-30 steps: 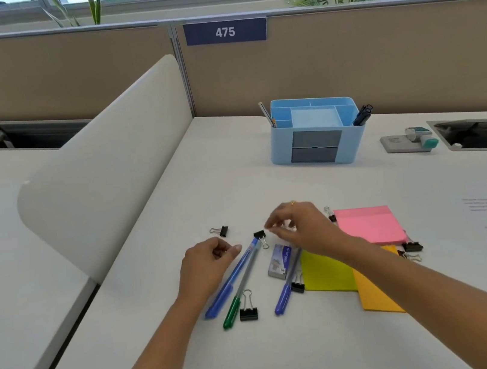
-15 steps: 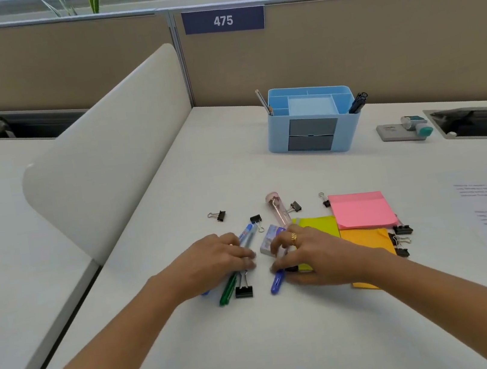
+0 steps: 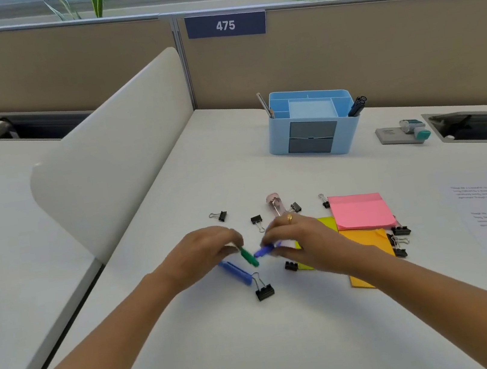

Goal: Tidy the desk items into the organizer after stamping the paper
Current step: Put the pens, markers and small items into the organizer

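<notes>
Left hand [image 3: 202, 253]: fingers curled and clamped on the green pen [image 3: 249, 256], whose free end points to 5 o'clock. The blue pen [image 3: 235, 272] sticks out below the same hand; whether it is gripped can't be told, as it is blurred. A clip [image 3: 264, 290] lies at the blue pen's 5 o'clock end, just beside it.

Right hand [image 3: 299, 239]: fingers closed on the violet pen [image 3: 264, 250], which points to 9 o'clock, near the green pen.

The organizer [image 3: 315, 142] is at 1 o'clock from the hands, well apart.

Step judged: pens being gathered. They are best bundled parallel in one hand with ends aligned, lifted clear of the clip, then stood upright in a side slot. Risk: the blue pen gets dropped if only half caught.
</notes>
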The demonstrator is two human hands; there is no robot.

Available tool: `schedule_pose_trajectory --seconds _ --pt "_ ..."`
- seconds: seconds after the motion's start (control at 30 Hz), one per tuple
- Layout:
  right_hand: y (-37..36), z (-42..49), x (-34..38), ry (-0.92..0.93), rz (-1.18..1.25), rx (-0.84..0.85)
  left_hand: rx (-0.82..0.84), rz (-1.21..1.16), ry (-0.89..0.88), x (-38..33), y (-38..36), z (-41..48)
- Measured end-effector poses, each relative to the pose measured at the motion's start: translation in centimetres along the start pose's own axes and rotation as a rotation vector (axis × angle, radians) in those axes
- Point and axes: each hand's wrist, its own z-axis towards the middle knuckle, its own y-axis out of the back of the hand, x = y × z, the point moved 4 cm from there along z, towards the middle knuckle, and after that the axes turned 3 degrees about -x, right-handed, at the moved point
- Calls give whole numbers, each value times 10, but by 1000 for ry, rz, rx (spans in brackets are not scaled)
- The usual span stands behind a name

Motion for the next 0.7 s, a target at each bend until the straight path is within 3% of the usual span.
schedule_pose_trajectory --seconds 0.13,0.23,0.37,0.7 --pt "18 19 8 -106 200 -250 -247 -306 311 6 8 1" --pt "23 35 17 -158 325 -358 -364 -463 432 1 11 5" --pt "20 52 28 -197 382 -385 -451 -563 528 -3 9 9" --pt "-1 59 25 -354 527 -396 -526 -510 661 8 4 8"
